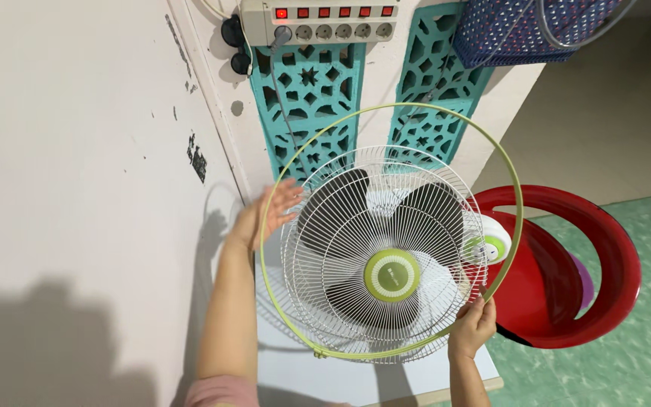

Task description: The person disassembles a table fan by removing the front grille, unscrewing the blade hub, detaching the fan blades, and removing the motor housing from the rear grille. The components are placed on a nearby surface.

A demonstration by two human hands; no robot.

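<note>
Fan guard made of white wire, round, with a green and white cap in its middle, sits in front of dark fan blades on a small white table. Around the guard hangs a thin green ring; it is bigger than the guard and tilted, so its upper part stands above and behind the guard, and its lower part passes close under the bottom edge of the guard.

The left hand is open, fingers spread and palm turned to the guard, just at the left side where the ring and the wire edge run. I cannot tell if it really touches them. The right hand is closed around the ring at the lower right, fingers curled over it, touching also the edge of the guard there.

Behind the guard on the right side a white and green part of the fan is visible. Beside the table, on a green floor, stands a red plastic chair. On the wall above is a white power strip with red switches, one plug in it, and two turquoise vent blocks with cut patterns. A blue basket hangs at the top right.
</note>
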